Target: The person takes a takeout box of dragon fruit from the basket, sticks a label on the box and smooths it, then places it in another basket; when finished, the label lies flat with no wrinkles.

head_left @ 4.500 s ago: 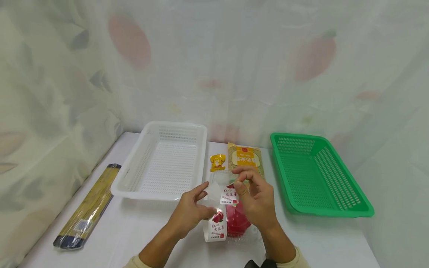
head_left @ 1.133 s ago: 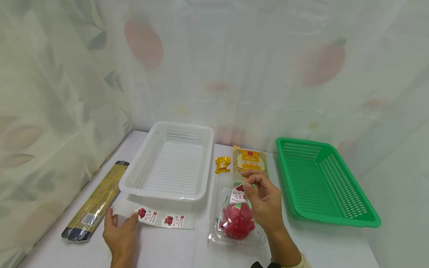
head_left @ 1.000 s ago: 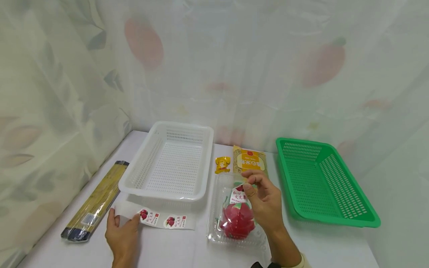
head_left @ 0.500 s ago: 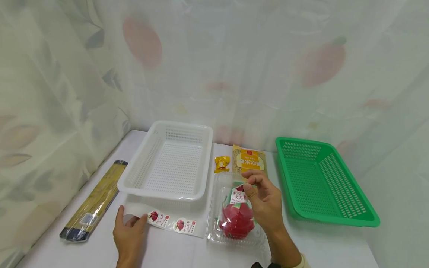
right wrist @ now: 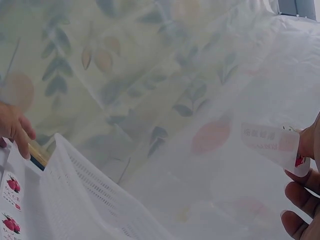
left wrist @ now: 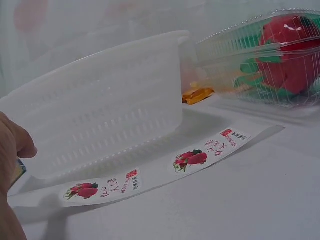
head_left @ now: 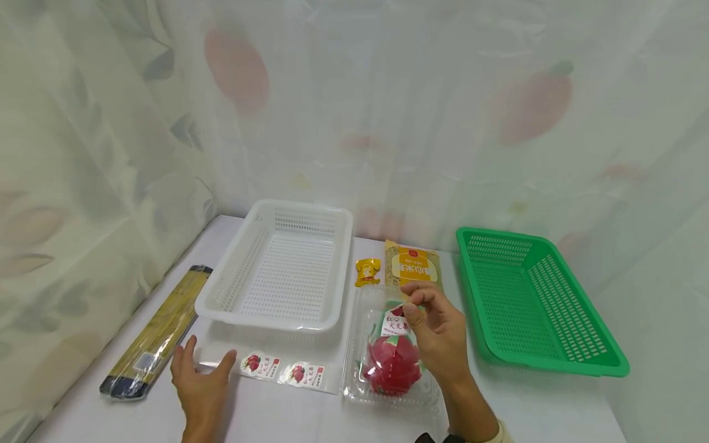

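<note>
My right hand (head_left: 439, 332) pinches a single dragon fruit sticker (head_left: 395, 323) by its edge, thumb against fingertip. It holds the sticker above a clear plastic clamshell box (head_left: 354, 376) with a red dragon fruit (head_left: 392, 368) inside. In the right wrist view the sticker (right wrist: 270, 145) shows its back. My left hand (head_left: 200, 387) has its thumb and fingers spread at the left end of a sticker strip (head_left: 284, 371); nothing is gripped. The strip lies on the table with printed labels facing up, along the front of the white basket. In the left wrist view the thumb (left wrist: 25, 145) is above the strip.
A white basket (head_left: 268, 321) stands at the back left and a green basket (head_left: 482, 332) at the right. Between them lie a small yellow packet (head_left: 367, 272) and a yellow-labelled bag (head_left: 412, 266). A wrapped bundle with dark ends (head_left: 160, 332) lies far left.
Both hands were on the strip earlier, peeling off a sticker. My left hand then laid the strip down, slid it right towards the box and let go. The right hand has since stayed nearly still.
</note>
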### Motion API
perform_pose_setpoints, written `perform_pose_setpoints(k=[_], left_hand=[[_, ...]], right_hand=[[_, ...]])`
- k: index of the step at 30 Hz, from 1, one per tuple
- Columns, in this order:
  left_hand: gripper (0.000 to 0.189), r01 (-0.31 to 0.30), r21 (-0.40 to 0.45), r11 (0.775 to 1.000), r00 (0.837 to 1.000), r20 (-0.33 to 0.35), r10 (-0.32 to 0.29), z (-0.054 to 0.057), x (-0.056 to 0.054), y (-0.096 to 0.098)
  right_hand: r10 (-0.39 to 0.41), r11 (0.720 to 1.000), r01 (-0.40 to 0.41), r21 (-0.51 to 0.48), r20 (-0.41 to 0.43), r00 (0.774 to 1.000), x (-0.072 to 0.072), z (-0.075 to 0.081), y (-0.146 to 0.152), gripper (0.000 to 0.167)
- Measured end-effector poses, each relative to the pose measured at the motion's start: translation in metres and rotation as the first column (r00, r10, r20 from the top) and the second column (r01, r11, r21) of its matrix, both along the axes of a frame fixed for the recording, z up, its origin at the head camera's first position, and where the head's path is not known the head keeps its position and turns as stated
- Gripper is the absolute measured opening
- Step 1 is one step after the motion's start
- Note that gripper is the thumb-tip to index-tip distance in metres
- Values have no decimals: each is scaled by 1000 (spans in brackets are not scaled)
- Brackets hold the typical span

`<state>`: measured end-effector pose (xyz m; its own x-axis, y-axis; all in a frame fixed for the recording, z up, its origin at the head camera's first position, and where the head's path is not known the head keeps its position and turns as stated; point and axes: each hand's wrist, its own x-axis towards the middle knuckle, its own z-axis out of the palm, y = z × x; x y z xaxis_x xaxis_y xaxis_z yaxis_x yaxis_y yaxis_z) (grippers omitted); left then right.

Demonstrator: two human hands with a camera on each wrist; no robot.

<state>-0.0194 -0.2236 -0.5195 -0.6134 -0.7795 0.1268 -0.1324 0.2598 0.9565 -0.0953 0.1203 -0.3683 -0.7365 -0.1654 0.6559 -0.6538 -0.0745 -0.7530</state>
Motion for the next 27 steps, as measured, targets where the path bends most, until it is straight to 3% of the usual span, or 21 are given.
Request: perform_pose_setpoints(k=[8, 15, 20, 27], left_hand=[[85, -27, -31, 999, 999, 21, 28, 12, 5, 3], [81, -32, -131, 991, 994, -106, 18, 31, 6, 16], [79, 4, -144, 990, 985, -172, -29, 43, 5, 24], [82, 130, -90, 988, 980, -137, -141, 56, 7, 32]], right_hand=[[-8, 1000, 8, 13, 15, 1000, -2, 1, 1, 11], [6, 1000, -6, 18, -3, 1000, -5, 5, 3, 11], [8, 1000, -7, 15, -9, 1000, -6, 5, 3, 12], [-18, 999, 18, 40, -5, 1000, -6, 7, 5, 13]])
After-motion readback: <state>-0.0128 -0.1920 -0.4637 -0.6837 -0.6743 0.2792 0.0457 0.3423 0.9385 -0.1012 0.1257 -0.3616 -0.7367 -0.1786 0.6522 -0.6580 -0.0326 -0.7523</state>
